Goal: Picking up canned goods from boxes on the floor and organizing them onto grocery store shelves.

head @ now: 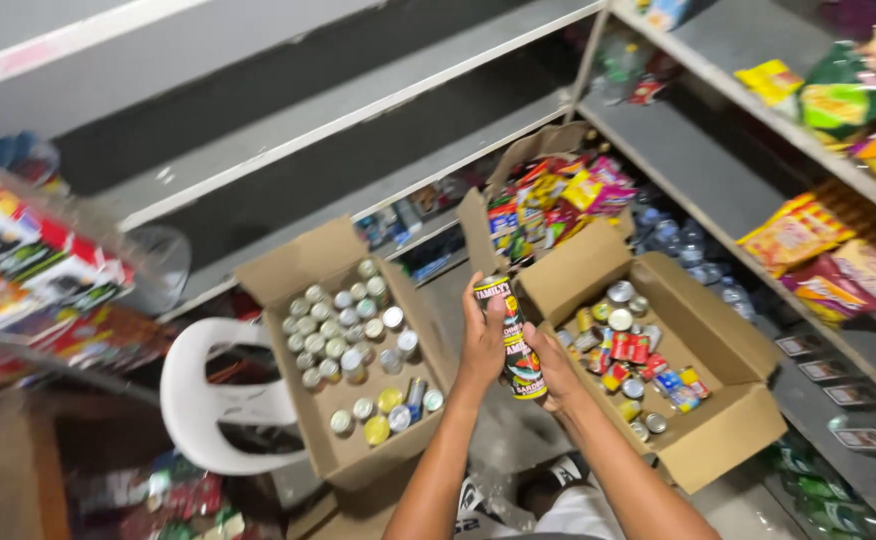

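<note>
Together clasping two stacked tins [510, 337], left hand [481, 345] and right hand [555, 368]; at nine o'clock, box of cans [343, 345]; at three o'clock, mixed-goods carton [658, 370].

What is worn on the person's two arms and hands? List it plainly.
Nothing shows on them: the left hand and right hand are bare, without gloves, rings or a watch in view. Both forearms are bare to the frame's lower edge; no sleeves appear.

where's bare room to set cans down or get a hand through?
Free: the grey shelf boards upper left, and the left box floor between its top can cluster and front cans. Crowded: the right box, the snack box behind, right-hand shelves. Left hand and right hand hold stacked cans.
</note>
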